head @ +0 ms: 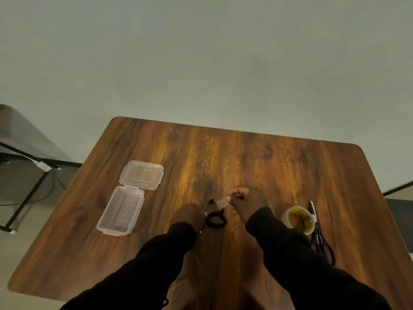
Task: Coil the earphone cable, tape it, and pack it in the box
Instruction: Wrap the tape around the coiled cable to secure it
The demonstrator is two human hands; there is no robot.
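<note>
Now I'm at the taping step: my right hand (242, 202) pinches a tape strip (220, 203) over the coiled cable (215, 219), which my left hand (188, 217) seems to hold just off the surface (257, 157); its fingers are hidden. Next, I'd wrap the strip round the coil, then pack it in the open box (120, 211).

Black earphone cable (215, 221), clear box (121, 210)

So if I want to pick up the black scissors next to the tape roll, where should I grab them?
Probably by the black looped handles of the black scissors, reaching from the near right edge of the brown wooden table. The handles point toward the person, and the pointed blades face away beside the round clear tape roll.
</note>
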